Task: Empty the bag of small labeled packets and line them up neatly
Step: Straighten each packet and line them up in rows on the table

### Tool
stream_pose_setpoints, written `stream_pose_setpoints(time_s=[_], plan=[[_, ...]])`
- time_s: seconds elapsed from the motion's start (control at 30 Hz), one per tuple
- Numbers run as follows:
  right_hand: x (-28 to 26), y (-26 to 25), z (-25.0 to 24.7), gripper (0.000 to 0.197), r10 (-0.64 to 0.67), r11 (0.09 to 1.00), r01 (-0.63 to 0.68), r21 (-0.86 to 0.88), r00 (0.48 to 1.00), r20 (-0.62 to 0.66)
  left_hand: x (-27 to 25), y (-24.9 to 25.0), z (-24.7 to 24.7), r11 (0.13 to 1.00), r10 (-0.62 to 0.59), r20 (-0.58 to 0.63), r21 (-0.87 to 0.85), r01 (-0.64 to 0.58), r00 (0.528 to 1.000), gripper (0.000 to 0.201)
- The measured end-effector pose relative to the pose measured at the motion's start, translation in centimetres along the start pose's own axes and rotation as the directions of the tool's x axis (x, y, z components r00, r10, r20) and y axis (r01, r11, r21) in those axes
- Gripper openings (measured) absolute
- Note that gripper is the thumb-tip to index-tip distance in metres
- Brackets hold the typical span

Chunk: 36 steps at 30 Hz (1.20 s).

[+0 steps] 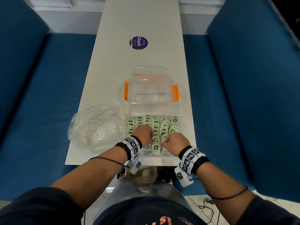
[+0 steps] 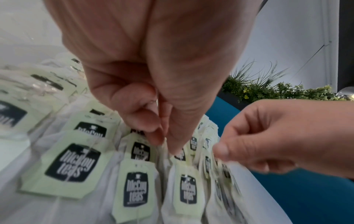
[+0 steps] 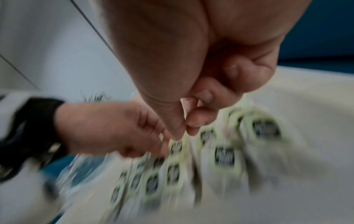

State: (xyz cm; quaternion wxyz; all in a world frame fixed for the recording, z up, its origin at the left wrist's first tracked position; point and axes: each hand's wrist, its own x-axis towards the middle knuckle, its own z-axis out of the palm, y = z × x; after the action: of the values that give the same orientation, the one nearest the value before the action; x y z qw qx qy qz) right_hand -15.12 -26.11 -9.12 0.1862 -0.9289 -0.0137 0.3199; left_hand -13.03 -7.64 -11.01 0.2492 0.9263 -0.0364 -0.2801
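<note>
Clear bag [image 1: 97,125] beside packets [image 1: 152,125]; lidded box [image 1: 151,90] beyond; both hands' fingers [image 2: 153,131] pinch packets.

The packets [image 1: 155,122] look like thin white paper sachets, each with a matt pale-green paper tag printed in black. The bag [image 1: 97,125] is clear, crinkled plastic film — glossy, catching the light in its creases. The container [image 1: 151,88] is transparent hard plastic with smooth orange plastic clips on its two sides. The table [image 1: 142,21] has a smooth, matt off-white top and carries a round purple sticker [image 1: 138,42] with a slight sheen. The seats [image 1: 48,95] on both sides are blue cloth — matt, finely woven.
</note>
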Motion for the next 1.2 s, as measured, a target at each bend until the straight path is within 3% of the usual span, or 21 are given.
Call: stream_pose_setpoints(time_s=[0.1,0.17,0.27,0.4,0.63,0.83,0.93,1.1,1.2], plan=[[0.6,1.4,-3.3,0.017,0.018,0.999,-0.01,0.054,0.989,-0.148,0.0,-0.3,-0.3,0.999,-0.005,-0.013,-0.045,0.005,1.0,0.014],[1.3,2.4,-5.1,0.019,0.022,0.998,-0.008,0.063,0.977,-0.214,0.0,-0.2,-0.5,0.998,-0.002,-0.019,-0.059,0.001,1.0,0.013],[2.7,2.9,-6.0,0.031,-0.004,1.0,0.002,-0.016,0.983,-0.182,0.1,0.2,-0.5,0.998,-0.002,-0.023,-0.064,0.0,1.0,0.014],[4.4,2.7,-6.1,0.026,-0.017,0.989,0.0,-0.15,0.994,-0.107,0.0,0.5,-0.2,0.997,-0.021,0.007,-0.07,0.021,1.0,0.014],[6.2,2.4,-6.4,0.022,-0.098,0.948,0.056,-0.314,0.988,-0.122,-0.5,0.7,0.1,0.999,-0.017,-0.007,-0.051,0.017,1.0,0.014],[5.4,2.9,-6.1,0.028,-0.156,0.954,0.101,-0.282,0.972,-0.178,-0.5,2.2,0.5,0.999,0.034,-0.05,-0.019,-0.035,0.998,0.004],[3.9,2.9,-6.4,0.026,-0.184,0.964,0.129,-0.233,0.954,-0.235,-0.1,3.1,1.1,0.999,0.044,-0.066,0.01,-0.043,0.997,0.01],[1.4,3.4,-4.2,0.021,-0.281,0.92,0.276,-0.28,0.959,0.022,0.8,4.1,1.6,0.996,-0.033,-0.031,0.076,0.035,0.999,0.024],[1.0,3.5,-2.5,0.022,-0.27,0.906,0.287,-0.311,0.958,0.095,1.1,4.4,2.0,0.994,-0.038,-0.021,0.1,0.04,0.999,0.031]])
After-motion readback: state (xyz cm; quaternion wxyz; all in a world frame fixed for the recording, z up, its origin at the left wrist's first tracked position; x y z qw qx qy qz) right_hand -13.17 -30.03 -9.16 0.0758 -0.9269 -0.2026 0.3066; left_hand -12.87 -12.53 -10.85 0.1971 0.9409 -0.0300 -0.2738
